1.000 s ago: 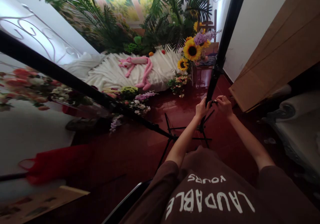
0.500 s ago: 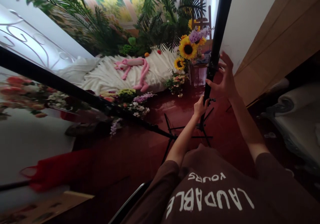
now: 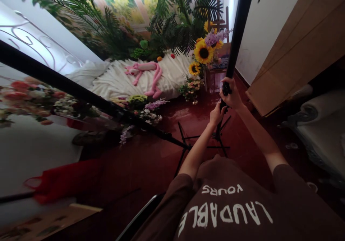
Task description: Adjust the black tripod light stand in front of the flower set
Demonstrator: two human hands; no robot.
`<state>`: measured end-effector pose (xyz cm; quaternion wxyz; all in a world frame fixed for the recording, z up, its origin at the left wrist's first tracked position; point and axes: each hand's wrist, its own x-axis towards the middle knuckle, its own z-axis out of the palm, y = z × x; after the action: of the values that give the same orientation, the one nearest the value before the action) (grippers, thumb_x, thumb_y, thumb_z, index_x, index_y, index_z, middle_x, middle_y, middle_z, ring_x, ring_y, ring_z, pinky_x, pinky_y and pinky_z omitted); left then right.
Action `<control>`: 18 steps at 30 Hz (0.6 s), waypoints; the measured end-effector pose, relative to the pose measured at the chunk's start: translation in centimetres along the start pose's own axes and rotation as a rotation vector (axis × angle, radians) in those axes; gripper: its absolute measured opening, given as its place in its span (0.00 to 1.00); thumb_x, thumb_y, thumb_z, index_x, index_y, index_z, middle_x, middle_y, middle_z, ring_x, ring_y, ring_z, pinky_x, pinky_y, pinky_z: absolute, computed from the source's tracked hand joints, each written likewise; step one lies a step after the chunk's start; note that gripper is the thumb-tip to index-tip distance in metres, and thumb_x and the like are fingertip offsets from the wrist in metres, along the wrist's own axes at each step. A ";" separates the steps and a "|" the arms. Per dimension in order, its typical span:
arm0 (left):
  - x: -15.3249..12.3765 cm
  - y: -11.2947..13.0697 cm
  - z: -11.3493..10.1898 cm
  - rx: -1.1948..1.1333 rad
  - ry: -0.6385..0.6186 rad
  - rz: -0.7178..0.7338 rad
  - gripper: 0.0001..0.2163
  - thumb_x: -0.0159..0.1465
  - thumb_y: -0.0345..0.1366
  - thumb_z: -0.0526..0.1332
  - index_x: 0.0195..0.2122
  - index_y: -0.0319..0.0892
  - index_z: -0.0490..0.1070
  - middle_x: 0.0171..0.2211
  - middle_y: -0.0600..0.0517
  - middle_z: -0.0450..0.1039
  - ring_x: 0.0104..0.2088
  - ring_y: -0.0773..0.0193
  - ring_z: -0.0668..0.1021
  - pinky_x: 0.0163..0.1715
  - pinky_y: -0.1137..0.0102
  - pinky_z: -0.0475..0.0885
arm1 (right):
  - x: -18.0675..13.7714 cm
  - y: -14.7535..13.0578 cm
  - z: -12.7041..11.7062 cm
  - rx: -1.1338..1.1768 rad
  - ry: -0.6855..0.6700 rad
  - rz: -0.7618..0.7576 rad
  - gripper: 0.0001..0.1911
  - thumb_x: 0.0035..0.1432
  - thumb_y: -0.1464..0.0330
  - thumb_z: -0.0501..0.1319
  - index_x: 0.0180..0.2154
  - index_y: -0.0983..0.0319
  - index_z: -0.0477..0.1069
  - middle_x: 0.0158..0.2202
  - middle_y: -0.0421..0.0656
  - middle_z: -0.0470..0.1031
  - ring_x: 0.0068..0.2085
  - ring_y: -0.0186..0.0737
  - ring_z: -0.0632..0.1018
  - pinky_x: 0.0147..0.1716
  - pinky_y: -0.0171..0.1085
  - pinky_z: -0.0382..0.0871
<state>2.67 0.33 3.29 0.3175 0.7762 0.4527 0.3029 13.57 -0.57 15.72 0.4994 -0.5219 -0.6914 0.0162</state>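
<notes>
Several ruffled peach-and-white blossoms [image 3: 20, 94] are crowding nine o'clock, where a smooth black pole [image 3: 72, 87] is slanting down toward the middle. At eleven, a limp, long-limbed pink plush toy [image 3: 147, 66] is lying on rumpled white cloth [image 3: 176, 77]; at one, round yellow sunflowers [image 3: 203, 52] are showing dark centers. At three, the left hand [image 3: 216, 114] is clasping the tubular black stand [image 3: 238, 29] with curled fingers. Just above it, toward two, the right hand [image 3: 233, 96] is gripping the stand's dark, knobby collar [image 3: 226, 88]. Farther out at two, a flat brown board [image 3: 293, 50] is standing edge-on to the shadows.
</notes>
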 end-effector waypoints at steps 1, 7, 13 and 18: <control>0.0 0.0 0.0 0.002 -0.009 -0.006 0.22 0.70 0.46 0.51 0.62 0.45 0.61 0.50 0.44 0.77 0.46 0.55 0.80 0.44 0.68 0.70 | -1.0 0.5 0.6 -0.006 -0.007 0.037 0.18 0.61 0.66 0.57 0.53 0.55 0.62 0.52 0.45 0.67 0.57 0.48 0.71 0.59 0.52 0.69; 0.2 -0.1 0.0 -0.002 -0.035 -0.035 0.27 0.69 0.40 0.53 0.68 0.43 0.54 0.56 0.41 0.73 0.49 0.51 0.80 0.46 0.66 0.71 | -4.3 1.9 2.9 -0.040 -0.079 0.233 0.19 0.61 0.67 0.57 0.53 0.53 0.63 0.57 0.46 0.64 0.53 0.49 0.74 0.53 0.50 0.74; -0.1 0.0 0.2 -0.024 -0.010 -0.057 0.24 0.69 0.39 0.53 0.66 0.42 0.58 0.54 0.41 0.74 0.49 0.53 0.80 0.47 0.66 0.71 | -4.9 1.9 1.1 -0.015 -0.151 0.114 0.31 0.60 0.68 0.60 0.63 0.49 0.56 0.60 0.44 0.62 0.58 0.48 0.71 0.54 0.49 0.74; -0.4 0.2 0.3 -0.038 0.025 -0.042 0.21 0.70 0.44 0.51 0.62 0.45 0.62 0.48 0.44 0.78 0.45 0.54 0.81 0.44 0.67 0.71 | -8.9 3.6 -1.0 0.037 -0.125 0.150 0.40 0.60 0.64 0.61 0.68 0.50 0.44 0.64 0.48 0.60 0.59 0.47 0.70 0.54 0.49 0.74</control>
<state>2.83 -0.17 3.14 0.3331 0.7565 0.4671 0.3141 16.43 -6.01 8.29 0.4620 -0.5607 -0.6800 0.0988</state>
